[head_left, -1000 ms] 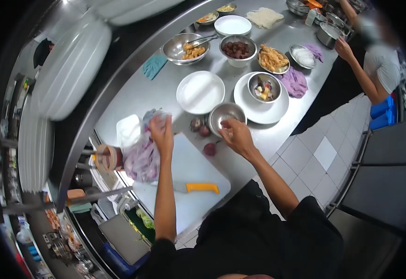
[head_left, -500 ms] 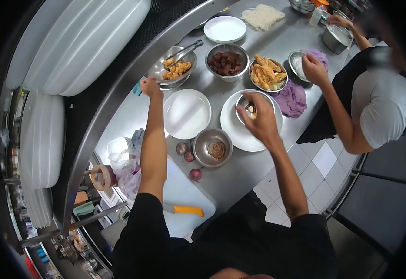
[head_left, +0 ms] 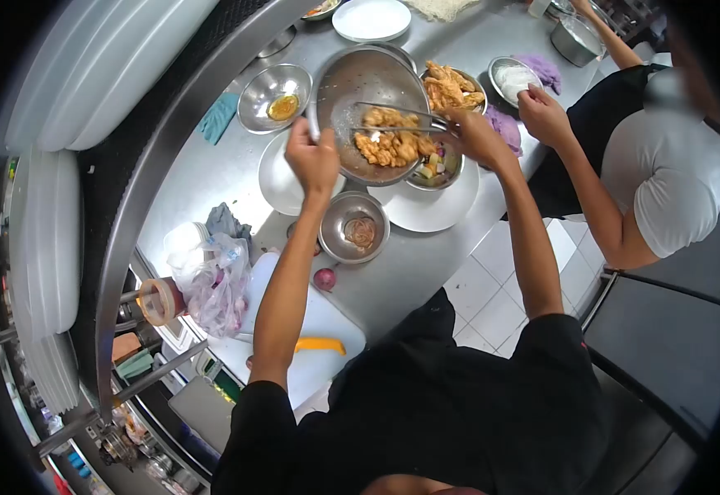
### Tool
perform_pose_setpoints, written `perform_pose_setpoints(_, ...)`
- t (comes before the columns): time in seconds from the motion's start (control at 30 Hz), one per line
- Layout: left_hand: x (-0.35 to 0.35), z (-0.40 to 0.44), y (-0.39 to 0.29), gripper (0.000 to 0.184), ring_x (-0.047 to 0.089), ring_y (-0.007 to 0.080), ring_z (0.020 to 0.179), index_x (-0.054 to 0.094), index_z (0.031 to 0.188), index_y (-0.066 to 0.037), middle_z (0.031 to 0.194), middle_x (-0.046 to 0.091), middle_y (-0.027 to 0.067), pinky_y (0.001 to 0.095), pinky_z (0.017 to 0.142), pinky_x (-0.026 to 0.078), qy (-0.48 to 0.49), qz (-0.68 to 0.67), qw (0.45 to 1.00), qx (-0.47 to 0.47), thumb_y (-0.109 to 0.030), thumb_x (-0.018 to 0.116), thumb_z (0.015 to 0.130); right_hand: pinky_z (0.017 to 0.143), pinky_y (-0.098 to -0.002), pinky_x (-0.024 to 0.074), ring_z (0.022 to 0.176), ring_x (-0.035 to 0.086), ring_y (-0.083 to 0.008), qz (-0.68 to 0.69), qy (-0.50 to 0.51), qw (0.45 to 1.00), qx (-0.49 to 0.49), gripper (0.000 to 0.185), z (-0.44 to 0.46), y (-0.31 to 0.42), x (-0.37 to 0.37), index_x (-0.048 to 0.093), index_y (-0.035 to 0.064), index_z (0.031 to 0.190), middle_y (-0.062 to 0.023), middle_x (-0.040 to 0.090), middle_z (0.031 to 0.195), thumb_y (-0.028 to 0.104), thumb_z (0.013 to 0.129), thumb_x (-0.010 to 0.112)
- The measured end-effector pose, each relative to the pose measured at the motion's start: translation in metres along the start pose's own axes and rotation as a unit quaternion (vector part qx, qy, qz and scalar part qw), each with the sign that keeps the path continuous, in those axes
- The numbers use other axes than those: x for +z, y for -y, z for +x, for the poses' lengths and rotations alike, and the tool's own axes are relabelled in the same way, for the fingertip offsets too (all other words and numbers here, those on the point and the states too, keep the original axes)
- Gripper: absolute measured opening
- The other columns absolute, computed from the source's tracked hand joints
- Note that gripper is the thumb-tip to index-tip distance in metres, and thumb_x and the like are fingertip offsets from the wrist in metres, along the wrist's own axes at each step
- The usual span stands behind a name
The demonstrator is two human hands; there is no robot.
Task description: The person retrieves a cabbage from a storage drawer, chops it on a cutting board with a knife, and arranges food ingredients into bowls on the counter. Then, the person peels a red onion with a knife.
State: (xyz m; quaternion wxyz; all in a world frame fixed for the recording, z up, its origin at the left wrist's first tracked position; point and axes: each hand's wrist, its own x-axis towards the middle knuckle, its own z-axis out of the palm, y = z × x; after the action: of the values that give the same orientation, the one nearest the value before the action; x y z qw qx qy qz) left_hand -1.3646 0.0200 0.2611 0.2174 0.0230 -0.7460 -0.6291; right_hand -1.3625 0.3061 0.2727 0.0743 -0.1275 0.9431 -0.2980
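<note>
My left hand (head_left: pixel 312 161) grips the near-left rim of a large metal bowl (head_left: pixel 335 91), which is held tilted above the counter. Golden fried pieces (head_left: pixel 393 148) lie in its lower right side. Closed around metal tongs (head_left: pixel 436 122), my right hand (head_left: pixel 477 136) has their tips reaching among these pieces. Partly under the bowl's right edge is a smaller metal bowl (head_left: pixel 459 173) with chopped pieces in it, on a large white plate (head_left: pixel 426 216). Another white plate (head_left: pixel 277 177) is partly hidden by my left hand. A metal bowl (head_left: pixel 333 219) nearby contains thin slices.
A metal bowl (head_left: pixel 253 91) with yellow-brown liquid stands left. A red onion (head_left: pixel 324 280) lies near the cutting board (head_left: pixel 335 322), which holds a yellow-handled knife (head_left: pixel 320 344). At right, a co-worker (head_left: pixel 657 181) has a hand by a bowl of white stuff (head_left: pixel 512 81). Stacked plates (head_left: pixel 112 66) stand upper left.
The bowl of fried pieces has been lifted and brought right, toward the plate with the small bowl. My right hand has moved up from the small bowl and now holds the tongs.
</note>
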Motion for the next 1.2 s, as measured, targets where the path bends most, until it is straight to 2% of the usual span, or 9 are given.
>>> perform_pose_setpoints(0.33,0.03,-0.027,-0.027,0.021,0.051,0.0271,0.043,0.045,0.065,-0.006,0.053,0.043,0.0109,0.037,0.042,0.04,0.156,0.142,0.87,0.445,0.006,0.061,0.068,0.078,-0.0463,0.0495,0.09,0.063,-0.0391,-0.132,-0.096,0.984,0.071,0.029,-0.092,0.027,-0.017,0.061,-0.0004,0.108,-0.0221,0.065,0.099,0.011,0.083,0.067)
perform_pose_setpoints(0.43,0.004,-0.012,-0.028,0.021,0.048,0.0269,0.043,0.044,0.065,-0.005,0.053,0.042,0.0107,0.0358,0.042,0.038,0.099,0.146,0.891,0.418,0.006,0.061,0.07,0.074,-0.047,0.0491,0.087,0.064,-0.0391,-0.121,-0.086,0.984,0.101,0.027,-0.092,0.058,-0.039,0.062,0.0011,0.104,-0.0218,0.066,0.09,0.013,0.081,0.069)
perform_pose_setpoints(0.57,-0.037,0.024,0.005,0.017,0.046,0.0092,0.05,0.045,0.071,-0.007,0.063,0.05,0.0017,0.0303,0.043,0.034,-0.151,-0.002,0.977,0.148,0.004,0.058,0.075,0.067,-0.0439,0.0496,0.073,0.065,-0.0361,0.009,-0.142,0.99,0.018,0.031,-0.053,0.1,-0.034,0.065,0.0015,0.103,-0.0209,0.066,0.075,0.022,0.081,0.072)
perform_pose_setpoints(0.6,-0.049,0.037,0.027,0.017,0.046,0.0092,0.05,0.045,0.071,-0.007,0.063,0.05,0.0017,0.0303,0.043,0.034,-0.161,0.001,0.975,0.152,0.004,0.058,0.075,0.068,-0.0441,0.0499,0.071,0.065,-0.0372,0.028,-0.132,0.991,0.011,0.033,-0.032,0.113,-0.024,0.065,-0.0004,0.104,-0.0224,0.066,0.076,0.023,0.082,0.072)
perform_pose_setpoints(0.67,-0.075,0.065,0.081,0.02,0.045,0.009,0.052,0.046,0.079,-0.01,0.068,0.052,0.0013,0.0261,0.043,0.033,-0.216,-0.221,0.943,-0.121,0.005,0.058,0.073,0.071,-0.0457,0.0505,0.076,0.065,-0.0408,0.078,-0.178,0.977,-0.086,0.033,0.034,0.118,0.021,0.065,-0.0038,0.1,-0.0254,0.066,0.079,0.023,0.082,0.071)
perform_pose_setpoints(0.9,-0.063,0.132,0.175,0.027,0.055,0.0187,0.053,0.049,0.102,-0.007,0.075,0.054,0.0107,0.0283,0.043,0.049,-0.214,-0.361,0.855,-0.304,-0.004,0.064,0.08,0.075,-0.0428,0.0527,0.084,0.067,-0.0391,-0.026,-0.247,0.963,-0.11,0.045,0.182,0.13,0.131,0.062,0.0001,0.114,-0.0245,0.067,0.098,0.029,0.081,0.072)
perform_pose_setpoints(1.0,-0.079,0.117,0.175,0.028,0.062,0.0212,0.07,0.057,0.106,-0.005,0.098,0.058,0.0141,0.0327,0.061,0.055,-0.048,-0.223,0.925,-0.304,-0.02,0.07,0.086,0.067,-0.037,0.0539,0.075,0.069,-0.0285,-0.039,-0.252,0.92,-0.298,0.032,0.153,0.129,0.144,0.066,0.0007,0.108,-0.019,0.069,0.096,0.022,0.084,0.071)
perform_pose_setpoints(1.03,-0.091,0.086,0.121,0.032,0.062,0.0182,0.074,0.057,0.107,-0.007,0.102,0.057,0.0123,0.0291,0.062,0.052,-0.117,-0.203,0.924,-0.301,-0.023,0.072,0.084,0.066,-0.0358,0.053,0.069,0.067,-0.0271,0.138,-0.144,0.97,-0.142,0.021,0.096,0.187,0.123,0.069,0.003,0.101,-0.0169,0.07,0.092,0.018,0.086,0.068)
perform_pose_setpoints(1.2,-0.219,-0.085,0.019,0.024,0.06,0.0128,0.081,0.057,0.102,-0.007,0.093,0.06,0.0041,0.0254,0.064,0.048,-0.132,0.056,0.99,0.003,-0.015,0.072,0.085,0.071,-0.038,0.053,0.075,0.069,-0.0279,0.076,0.152,0.974,-0.151,0.021,-0.067,0.237,0.223,0.067,0.004,0.101,-0.0151,0.07,0.081,0.017,0.084,0.069)
